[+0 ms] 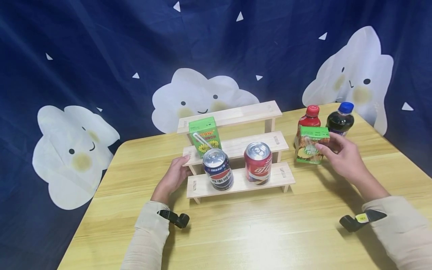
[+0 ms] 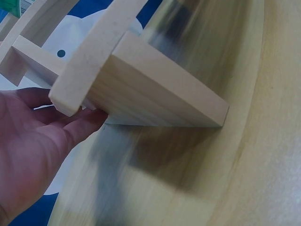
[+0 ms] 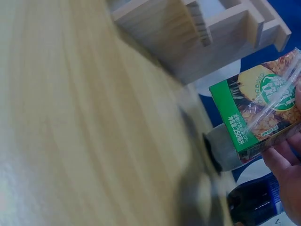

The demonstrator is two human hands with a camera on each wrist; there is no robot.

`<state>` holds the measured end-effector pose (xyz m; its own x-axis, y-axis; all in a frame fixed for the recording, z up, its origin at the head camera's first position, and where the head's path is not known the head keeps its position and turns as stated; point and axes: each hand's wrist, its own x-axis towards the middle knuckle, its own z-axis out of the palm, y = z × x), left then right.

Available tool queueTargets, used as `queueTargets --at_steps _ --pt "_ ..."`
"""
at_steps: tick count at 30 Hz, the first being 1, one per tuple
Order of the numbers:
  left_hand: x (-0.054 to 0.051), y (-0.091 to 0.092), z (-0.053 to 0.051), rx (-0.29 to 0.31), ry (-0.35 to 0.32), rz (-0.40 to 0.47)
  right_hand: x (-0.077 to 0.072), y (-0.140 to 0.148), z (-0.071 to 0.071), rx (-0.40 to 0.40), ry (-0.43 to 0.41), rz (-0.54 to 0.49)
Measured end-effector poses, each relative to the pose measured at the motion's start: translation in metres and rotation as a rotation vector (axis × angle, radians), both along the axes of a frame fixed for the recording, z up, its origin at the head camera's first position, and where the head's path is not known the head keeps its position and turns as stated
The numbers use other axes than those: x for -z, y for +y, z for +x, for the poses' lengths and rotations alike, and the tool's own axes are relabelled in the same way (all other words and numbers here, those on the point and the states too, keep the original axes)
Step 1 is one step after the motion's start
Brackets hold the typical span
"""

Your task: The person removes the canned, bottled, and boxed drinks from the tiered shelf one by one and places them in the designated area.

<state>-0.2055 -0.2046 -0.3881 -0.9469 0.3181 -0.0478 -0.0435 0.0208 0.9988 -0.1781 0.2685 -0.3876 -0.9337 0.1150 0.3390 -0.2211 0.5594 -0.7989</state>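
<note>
A three-tier wooden shelf (image 1: 243, 146) stands on the table, and my left hand (image 1: 173, 177) holds its left end at the middle step. In the left wrist view the fingers (image 2: 87, 123) reach around the end of a board. My right hand (image 1: 345, 159) grips a green juice carton (image 1: 312, 150) with a straw on its front. The right wrist view shows this carton (image 3: 263, 101) raised off the table, right of the shelf. Another green drink carton (image 1: 205, 137) stands on the middle step. The lowest step bears a dark blue cola can (image 1: 219, 172) and a red cola can (image 1: 258, 165).
Behind the held carton stand a red-capped bottle (image 1: 312, 116) and a dark drink bottle (image 1: 340, 122) with a blue cap. The wooden table (image 1: 236, 232) ends at a dark blue curtain (image 1: 135, 37) printed with clouds.
</note>
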Motion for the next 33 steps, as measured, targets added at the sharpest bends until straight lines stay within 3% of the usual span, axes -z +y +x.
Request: queueTargets --at_steps 12,33 --pt "0.001 0.000 0.001 0.005 0.002 0.005 0.015 0.000 -0.003 -0.007 -0.052 0.011" --pt "0.002 -0.001 -0.001 0.008 0.010 0.011 0.031 0.005 -0.003 -0.044 -0.032 -0.042"
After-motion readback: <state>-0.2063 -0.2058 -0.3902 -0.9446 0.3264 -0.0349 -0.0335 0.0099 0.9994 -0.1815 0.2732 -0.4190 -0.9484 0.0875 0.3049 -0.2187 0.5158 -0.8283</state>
